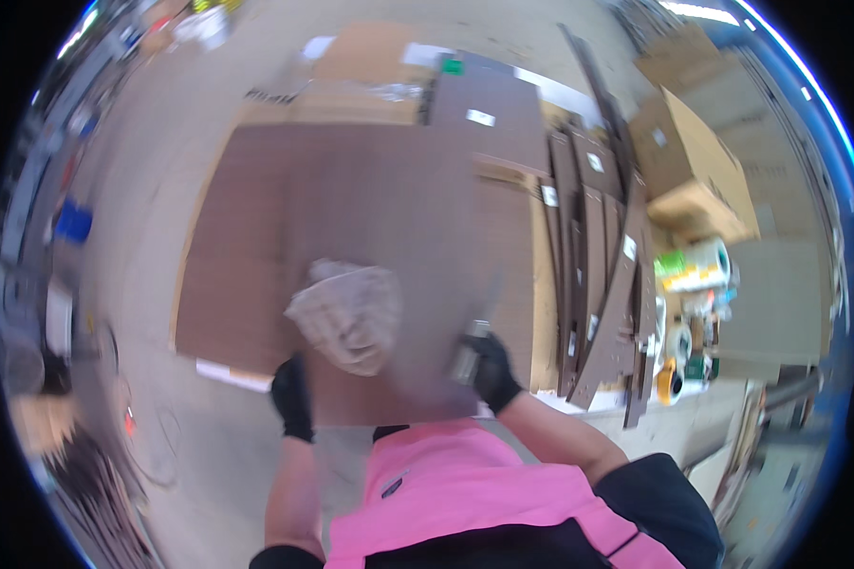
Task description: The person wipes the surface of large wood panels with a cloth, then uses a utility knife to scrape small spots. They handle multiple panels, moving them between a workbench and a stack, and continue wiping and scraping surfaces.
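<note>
A dark brown wood-look panel (pixel 398 192) lies before me, over a wider brown board (pixel 235 249), its near edge close to my pink apron. At its left edge is my left hand (pixel 293 400) in a black glove, gripping the side, with the fingertips partly hidden. My right hand (pixel 497 373), also gloved, is at the right edge and holds a bladed hand tool with a metallic handle (pixel 464 364); motion blurs its blade. Whether these fingers also grip the panel is unclear. A crumpled pale cloth (pixel 349 316) rests on the panel between my hands.
A smaller brown panel (pixel 487 107) with stickers lies beyond. Several narrow brown strips (pixel 592 263) are heaped to the right. Past them are an open cardboard box (pixel 690 167), a wrapped roll (pixel 704 267) and a yellow tape roll (pixel 670 382). Cable lies on the left floor.
</note>
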A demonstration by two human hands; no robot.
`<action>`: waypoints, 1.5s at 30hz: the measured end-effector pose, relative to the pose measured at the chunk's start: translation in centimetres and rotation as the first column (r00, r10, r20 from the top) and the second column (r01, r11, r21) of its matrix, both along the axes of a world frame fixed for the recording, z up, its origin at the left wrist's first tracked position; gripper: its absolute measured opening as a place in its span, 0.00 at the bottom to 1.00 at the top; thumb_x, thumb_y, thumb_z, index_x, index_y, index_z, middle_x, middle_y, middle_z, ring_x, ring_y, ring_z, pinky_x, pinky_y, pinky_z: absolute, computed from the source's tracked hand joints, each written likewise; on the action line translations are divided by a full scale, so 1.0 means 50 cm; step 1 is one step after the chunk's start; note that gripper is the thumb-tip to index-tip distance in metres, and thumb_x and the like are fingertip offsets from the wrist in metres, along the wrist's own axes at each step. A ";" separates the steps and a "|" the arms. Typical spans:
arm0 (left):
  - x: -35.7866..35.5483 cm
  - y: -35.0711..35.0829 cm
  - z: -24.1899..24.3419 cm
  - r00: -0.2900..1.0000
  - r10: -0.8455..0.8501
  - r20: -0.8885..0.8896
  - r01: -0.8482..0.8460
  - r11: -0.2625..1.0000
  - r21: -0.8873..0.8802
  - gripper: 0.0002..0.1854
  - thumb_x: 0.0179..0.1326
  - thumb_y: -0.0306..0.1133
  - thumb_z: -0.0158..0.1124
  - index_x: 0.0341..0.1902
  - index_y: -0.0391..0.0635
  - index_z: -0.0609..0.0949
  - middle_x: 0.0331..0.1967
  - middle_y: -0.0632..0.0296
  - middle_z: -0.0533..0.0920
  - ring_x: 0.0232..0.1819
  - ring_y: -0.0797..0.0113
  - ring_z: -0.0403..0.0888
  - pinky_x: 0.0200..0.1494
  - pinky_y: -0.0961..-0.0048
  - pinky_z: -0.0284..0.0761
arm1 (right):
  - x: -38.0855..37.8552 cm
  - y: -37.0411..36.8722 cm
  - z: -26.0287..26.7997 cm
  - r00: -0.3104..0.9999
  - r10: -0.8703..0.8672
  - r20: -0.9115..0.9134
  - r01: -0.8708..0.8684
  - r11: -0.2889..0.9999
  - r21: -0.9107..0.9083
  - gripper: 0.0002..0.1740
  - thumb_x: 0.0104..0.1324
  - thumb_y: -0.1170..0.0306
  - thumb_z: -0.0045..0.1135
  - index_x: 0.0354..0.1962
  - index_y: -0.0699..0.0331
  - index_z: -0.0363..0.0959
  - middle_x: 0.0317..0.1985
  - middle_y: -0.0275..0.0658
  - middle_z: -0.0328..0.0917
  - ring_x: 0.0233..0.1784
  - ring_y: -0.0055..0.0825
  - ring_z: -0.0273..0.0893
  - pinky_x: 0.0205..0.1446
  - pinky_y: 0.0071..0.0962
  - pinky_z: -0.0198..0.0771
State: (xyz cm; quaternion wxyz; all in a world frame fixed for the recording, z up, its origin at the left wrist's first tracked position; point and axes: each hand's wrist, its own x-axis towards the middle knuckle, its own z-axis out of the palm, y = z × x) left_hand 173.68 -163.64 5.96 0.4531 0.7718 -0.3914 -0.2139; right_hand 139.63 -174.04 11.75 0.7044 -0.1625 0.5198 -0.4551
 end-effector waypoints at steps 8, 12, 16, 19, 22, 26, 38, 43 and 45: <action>0.290 0.044 0.069 0.955 0.145 0.258 -0.230 0.912 0.340 0.30 0.74 0.47 0.55 0.22 0.32 0.78 0.13 0.66 0.67 0.21 0.75 0.58 0.25 0.68 0.59 | 0.311 -0.007 0.003 0.878 0.385 -0.286 -0.404 0.915 -0.009 0.11 0.67 0.66 0.60 0.34 0.67 0.73 0.26 0.36 0.73 0.31 0.22 0.70 0.37 0.31 0.69; 0.349 0.030 0.036 0.956 0.148 0.252 -0.231 0.911 0.342 0.30 0.73 0.49 0.56 0.21 0.34 0.79 0.13 0.63 0.69 0.20 0.73 0.60 0.26 0.67 0.61 | 0.361 -0.005 -0.030 0.699 0.391 -0.598 -0.558 0.822 -0.115 0.12 0.63 0.70 0.63 0.27 0.70 0.73 0.21 0.42 0.71 0.25 0.24 0.69 0.33 0.33 0.68; 0.387 0.017 0.007 0.977 0.198 0.083 -0.214 0.908 0.359 0.27 0.72 0.50 0.56 0.33 0.34 0.84 0.23 0.63 0.80 0.26 0.73 0.68 0.34 0.70 0.69 | 0.392 -0.002 -0.059 0.710 0.374 -0.597 -0.493 0.869 -0.043 0.12 0.58 0.68 0.69 0.27 0.70 0.77 0.21 0.44 0.75 0.26 0.35 0.73 0.35 0.36 0.70; 0.392 0.015 0.008 0.978 0.210 0.013 -0.199 0.904 0.378 0.23 0.72 0.46 0.57 0.42 0.35 0.86 0.30 0.65 0.84 0.30 0.74 0.72 0.39 0.72 0.71 | 0.403 -0.004 -0.071 0.639 0.340 -0.690 -0.503 0.864 -0.040 0.13 0.55 0.65 0.71 0.28 0.69 0.81 0.22 0.46 0.78 0.29 0.42 0.78 0.38 0.38 0.72; 0.360 0.027 0.015 0.960 0.263 -0.096 -0.235 0.944 0.231 0.19 0.72 0.41 0.57 0.35 0.37 0.86 0.24 0.71 0.77 0.28 0.78 0.68 0.33 0.72 0.67 | 0.380 -0.003 -0.081 0.629 0.323 -0.707 -0.527 0.846 -0.083 0.11 0.52 0.69 0.70 0.26 0.70 0.79 0.21 0.46 0.78 0.26 0.39 0.77 0.36 0.37 0.71; 0.252 0.049 0.012 0.975 0.170 -0.146 -0.144 0.974 0.178 0.18 0.72 0.40 0.58 0.27 0.42 0.82 0.18 0.76 0.68 0.23 0.82 0.62 0.25 0.75 0.58 | 0.285 0.014 -0.096 0.783 0.098 -0.614 -0.317 0.912 -0.259 0.12 0.56 0.67 0.63 0.25 0.68 0.75 0.19 0.38 0.73 0.22 0.26 0.70 0.30 0.33 0.67; -0.193 -0.032 0.036 0.942 -0.208 -0.262 0.263 0.945 0.193 0.26 0.62 0.54 0.66 0.28 0.39 0.79 0.20 0.51 0.75 0.25 0.58 0.70 0.34 0.61 0.69 | -0.173 0.131 -0.049 0.743 -0.352 -0.570 0.404 0.914 -0.038 0.08 0.57 0.71 0.59 0.24 0.60 0.68 0.21 0.30 0.64 0.24 0.23 0.64 0.29 0.29 0.62; -0.293 -0.053 0.025 0.935 -0.256 -0.244 0.336 0.858 0.387 0.26 0.64 0.55 0.62 0.31 0.39 0.81 0.24 0.48 0.79 0.28 0.55 0.75 0.38 0.62 0.72 | -0.291 0.153 -0.104 0.679 -0.308 -0.666 0.450 0.892 0.047 0.08 0.56 0.71 0.58 0.22 0.65 0.69 0.19 0.35 0.66 0.24 0.26 0.65 0.30 0.33 0.62; -0.321 -0.051 0.005 0.940 -0.255 -0.226 0.327 0.865 0.380 0.25 0.66 0.54 0.60 0.32 0.39 0.82 0.24 0.48 0.79 0.28 0.55 0.75 0.37 0.61 0.71 | -0.320 0.146 -0.127 0.729 -0.355 -0.586 0.475 0.878 0.059 0.08 0.57 0.71 0.58 0.24 0.67 0.71 0.20 0.36 0.69 0.26 0.27 0.68 0.32 0.34 0.64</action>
